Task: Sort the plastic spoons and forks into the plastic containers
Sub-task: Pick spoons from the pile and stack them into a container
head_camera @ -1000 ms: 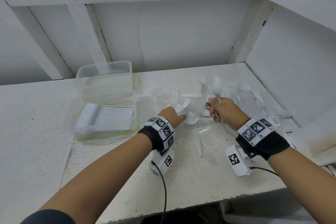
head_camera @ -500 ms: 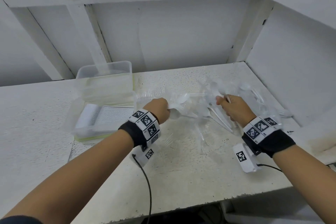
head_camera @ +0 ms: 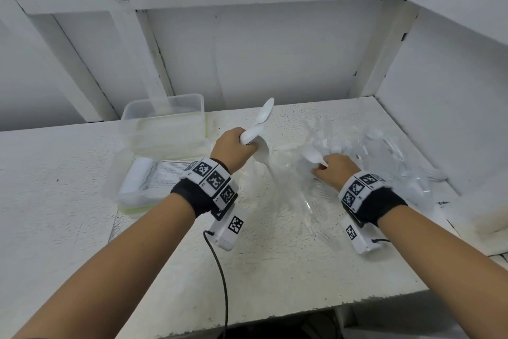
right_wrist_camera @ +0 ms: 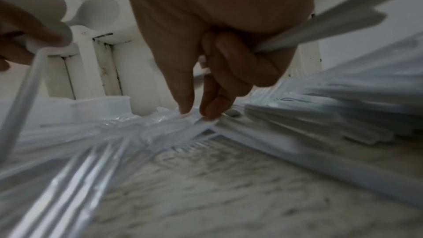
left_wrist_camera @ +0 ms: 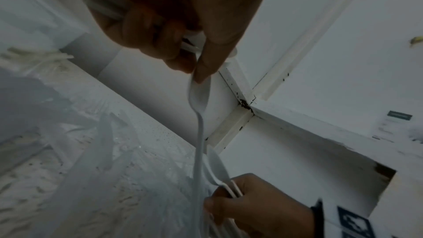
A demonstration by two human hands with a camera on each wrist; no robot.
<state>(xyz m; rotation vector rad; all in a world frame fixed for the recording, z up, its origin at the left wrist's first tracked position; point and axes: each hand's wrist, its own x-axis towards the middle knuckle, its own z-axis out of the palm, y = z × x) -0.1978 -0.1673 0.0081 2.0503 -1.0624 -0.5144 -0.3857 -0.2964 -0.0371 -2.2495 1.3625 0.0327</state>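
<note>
My left hand [head_camera: 246, 146] grips a few white plastic spoons [head_camera: 264, 115] above the table, just right of the containers. In the left wrist view its thumb and finger pinch one spoon [left_wrist_camera: 198, 95] by the bowl, and the handle hangs down. My right hand [head_camera: 320, 169] holds white spoons [head_camera: 312, 157] with its curled fingers. Its fingertips [right_wrist_camera: 207, 113] touch the heap of clear plastic forks [head_camera: 357, 146] on the table. A clear empty tub [head_camera: 165, 121] stands at the back left. In front of it an open container [head_camera: 123, 201] holds a neat row of white cutlery.
The white table [head_camera: 275, 270] is boxed in by a back wall and a right wall [head_camera: 453, 105], with a shelf beam overhead. Clear cutlery is scattered between my hands and to the right. A black cable [head_camera: 220, 270] hangs from my left wrist.
My left hand has lifted off the pile with white spoons and turned them upward. My right hand has lowered its spoons and reached down into the clear cutlery.
</note>
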